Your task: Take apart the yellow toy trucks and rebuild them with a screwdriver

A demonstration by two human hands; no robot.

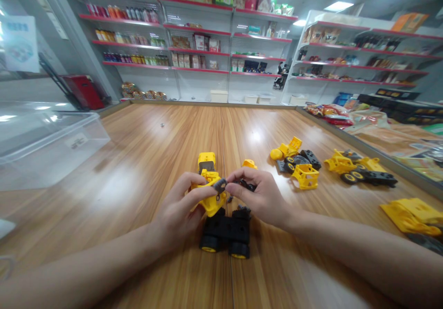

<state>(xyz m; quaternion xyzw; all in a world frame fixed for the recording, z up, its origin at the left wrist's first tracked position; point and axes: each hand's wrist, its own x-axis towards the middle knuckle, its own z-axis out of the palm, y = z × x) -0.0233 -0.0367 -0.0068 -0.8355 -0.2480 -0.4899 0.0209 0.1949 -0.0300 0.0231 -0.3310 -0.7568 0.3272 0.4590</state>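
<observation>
Presently, I observe the left grip (180, 199) closed around a yellow toy part (212, 205), near the far end of a black wheeled chassis (224, 229) on the desk (138, 161). The right grip (261, 196) is narrow, fingertips meeting beside a grey piece (220, 185); I cannot tell whether they pinch anything.

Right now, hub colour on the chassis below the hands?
Yellow hubs, best seen in the head view.
</observation>
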